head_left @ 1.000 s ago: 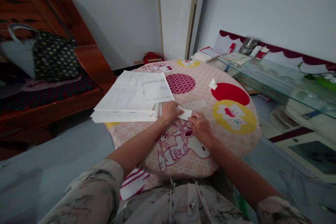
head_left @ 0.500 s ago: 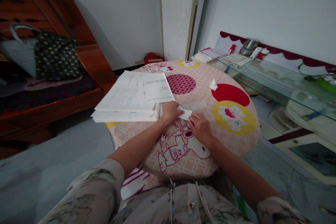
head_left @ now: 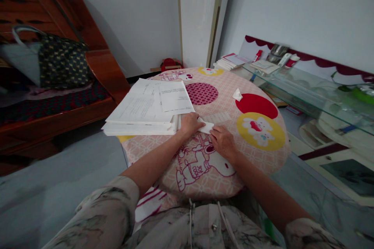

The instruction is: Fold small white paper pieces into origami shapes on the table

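Note:
A narrow folded piece of white paper [head_left: 207, 127] lies on the patterned tablecloth [head_left: 204, 179] between my two hands. My left hand [head_left: 190, 124] presses on its left part, fingers closed, beside the stack of printed sheets [head_left: 140, 105]. At the paper's right end, my right hand [head_left: 223, 140] pinches the edge with thumb and fingertips. Part of the paper is hidden under my left hand. Just beyond the hands, a pale printed strip [head_left: 217, 117] rests on the cloth.
A small crumpled white paper [head_left: 237, 94] sits farther back on the round table. To the right stands a glass shelf [head_left: 306, 93] with cups and papers. A wooden bench [head_left: 102, 70] with a dark bag [head_left: 62, 60] is at the left; a tall air conditioner [head_left: 197, 19] stands behind.
Almost nothing differs. My right hand and the paper's right end have shifted very slightly left; my left hand stays in place.

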Motion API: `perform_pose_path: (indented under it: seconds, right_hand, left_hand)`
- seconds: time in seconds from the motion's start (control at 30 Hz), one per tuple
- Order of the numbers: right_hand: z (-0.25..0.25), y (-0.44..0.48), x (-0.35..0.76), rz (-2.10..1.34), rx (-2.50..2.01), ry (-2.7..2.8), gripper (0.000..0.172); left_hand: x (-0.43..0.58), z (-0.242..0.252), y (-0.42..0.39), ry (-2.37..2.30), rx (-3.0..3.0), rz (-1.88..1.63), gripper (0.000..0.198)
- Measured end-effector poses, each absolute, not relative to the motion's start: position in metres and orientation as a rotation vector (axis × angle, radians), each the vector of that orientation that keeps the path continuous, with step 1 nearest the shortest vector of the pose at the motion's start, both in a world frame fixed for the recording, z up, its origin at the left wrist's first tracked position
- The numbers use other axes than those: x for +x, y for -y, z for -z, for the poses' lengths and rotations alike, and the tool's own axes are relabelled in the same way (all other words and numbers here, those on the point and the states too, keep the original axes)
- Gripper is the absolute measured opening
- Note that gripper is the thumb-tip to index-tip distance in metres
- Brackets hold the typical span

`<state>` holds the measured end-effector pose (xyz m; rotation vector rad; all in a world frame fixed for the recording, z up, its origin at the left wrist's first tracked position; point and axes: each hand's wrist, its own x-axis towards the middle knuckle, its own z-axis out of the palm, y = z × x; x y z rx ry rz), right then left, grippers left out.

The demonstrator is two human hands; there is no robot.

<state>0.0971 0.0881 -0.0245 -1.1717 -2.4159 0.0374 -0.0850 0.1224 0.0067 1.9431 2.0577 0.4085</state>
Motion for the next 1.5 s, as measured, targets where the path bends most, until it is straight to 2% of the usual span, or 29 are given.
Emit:
perform_pose_path:
  seconds: [0.3, 0.6, 0.8, 0.9, 1.07, 1.27, 1.5]
  right_hand:
    - [0.025, -0.095, 0.099, -0.086, -1.147, 2.396, 0.013]
    - [0.026, -0.100, 0.103, -0.108, -1.111, 2.409, 0.014]
    - [0.021, -0.100, 0.103, -0.132, -1.109, 2.399, 0.024]
    - [0.021, -0.101, 0.103, -0.128, -1.118, 2.396, 0.022]
    - [0.025, -0.102, 0.104, -0.100, -1.101, 2.400, 0.020]
    - [0.025, -0.103, 0.105, -0.077, -1.103, 2.416, 0.021]
    - [0.028, -0.106, 0.109, -0.145, -1.053, 2.395, 0.024]
  left_hand:
    - [-0.084, -0.008, -0.122, -2.070, 1.917, -0.405, 0.028]
    - [-0.092, 0.004, -0.124, -1.978, 1.839, -0.695, 0.027]
    - [-0.095, 0.007, -0.119, -1.948, 1.883, -0.732, 0.026]
    - [-0.098, 0.009, -0.115, -1.923, 2.030, -0.743, 0.023]
    - [-0.104, 0.015, -0.120, -1.672, 2.359, -0.829, 0.020]
    - [-0.106, 0.013, -0.118, -1.462, 2.465, -0.644, 0.023]
    - [-0.113, 0.000, -0.096, -1.063, 2.558, -0.616, 0.028]
